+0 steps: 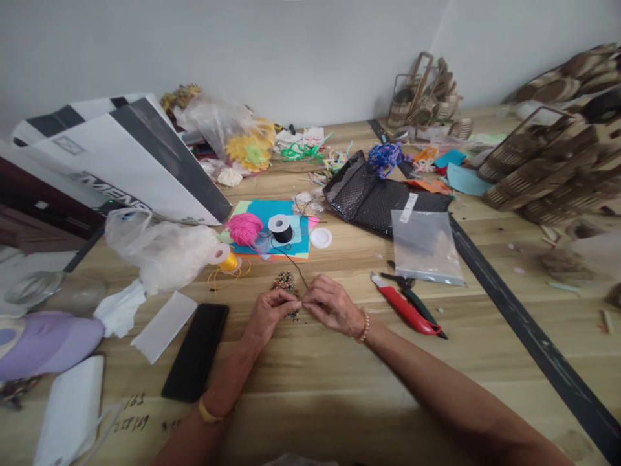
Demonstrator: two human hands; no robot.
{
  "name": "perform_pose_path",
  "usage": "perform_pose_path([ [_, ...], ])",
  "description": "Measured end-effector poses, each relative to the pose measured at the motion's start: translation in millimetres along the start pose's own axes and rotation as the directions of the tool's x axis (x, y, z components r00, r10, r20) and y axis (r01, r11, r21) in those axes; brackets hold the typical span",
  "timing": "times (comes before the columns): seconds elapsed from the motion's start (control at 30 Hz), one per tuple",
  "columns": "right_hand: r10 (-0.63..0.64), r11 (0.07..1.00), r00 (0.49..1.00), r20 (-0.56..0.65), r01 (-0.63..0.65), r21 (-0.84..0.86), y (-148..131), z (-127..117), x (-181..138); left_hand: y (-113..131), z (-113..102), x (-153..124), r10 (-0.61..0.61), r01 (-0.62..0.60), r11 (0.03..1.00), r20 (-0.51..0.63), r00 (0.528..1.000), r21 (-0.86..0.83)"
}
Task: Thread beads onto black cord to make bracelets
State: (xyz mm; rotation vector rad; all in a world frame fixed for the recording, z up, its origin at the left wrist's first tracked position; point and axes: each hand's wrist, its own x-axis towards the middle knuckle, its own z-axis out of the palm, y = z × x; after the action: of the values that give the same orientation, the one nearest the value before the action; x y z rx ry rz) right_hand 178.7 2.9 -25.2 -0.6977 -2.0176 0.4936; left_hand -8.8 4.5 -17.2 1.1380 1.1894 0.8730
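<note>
Fingertip to fingertip, my two hands meet low over a small pile of multicoloured beads (284, 281) on the wooden table. My left hand (270, 312) is closed in a pinch; whatever is between its thumb and finger is too small to make out. My right hand (334, 304) is also pinched, on a thin black cord (297, 266) that runs back to a white spool of black cord (281, 228). The spool stands on blue sheets (259, 208). Some loose beads lie just below my fingertips.
Right of my hands lie red-handled pruning shears (405, 307) and a clear zip bag (427, 246) over a black bubble mailer (363, 197). To the left are a black phone (196, 353), a yellow cord spool (226, 257) and pink yarn (245, 230). Wooden baskets (548, 162) stand far right.
</note>
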Motion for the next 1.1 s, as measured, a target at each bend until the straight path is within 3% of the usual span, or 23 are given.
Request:
perform_pose_path([
  [0.17,0.075,0.996,0.997,-0.024,-0.074,0.05,-3.1,-4.7,1.4,8.7,2.3,-2.0,0.017,-0.018,0.998,0.018,1.0,0.059],
  [0.3,0.242,0.942,0.97,0.006,-0.237,0.238,-7.5,-13.1,4.4,19.7,8.5,-7.1,0.124,-0.127,0.982,0.027,0.992,0.139],
  [0.47,0.427,0.644,0.871,0.242,-0.481,0.595,-10.0,-16.3,8.0,24.2,15.4,-12.0,0.364,-0.357,0.9,0.02,0.931,0.251],
  [0.53,0.458,0.53,0.835,0.304,-0.531,0.661,-8.6,-15.8,8.6,23.4,16.4,-12.3,0.426,-0.409,0.865,0.008,0.905,0.29],
  [0.6,0.482,0.488,0.81,0.334,-0.565,0.665,-6.2,-16.2,9.1,22.3,16.8,-12.0,0.456,-0.433,0.846,-0.002,0.89,0.313],
  [0.7,0.501,0.544,0.806,0.314,-0.576,0.61,-2.6,-19.1,10.1,20.9,17.0,-11.5,0.468,-0.439,0.837,-0.01,0.884,0.327],
  [0.9,0.451,0.727,0.855,0.254,-0.518,0.451,0.6,-24.2,11.9,20.3,17.3,-11.0,0.477,-0.449,0.817,0.013,0.879,0.362],
  [1.1,0.429,0.775,0.873,0.23,-0.487,0.403,3.8,-23.4,10.0,18.2,14.4,-10.4,0.461,-0.432,0.816,0.018,0.887,0.384],
])
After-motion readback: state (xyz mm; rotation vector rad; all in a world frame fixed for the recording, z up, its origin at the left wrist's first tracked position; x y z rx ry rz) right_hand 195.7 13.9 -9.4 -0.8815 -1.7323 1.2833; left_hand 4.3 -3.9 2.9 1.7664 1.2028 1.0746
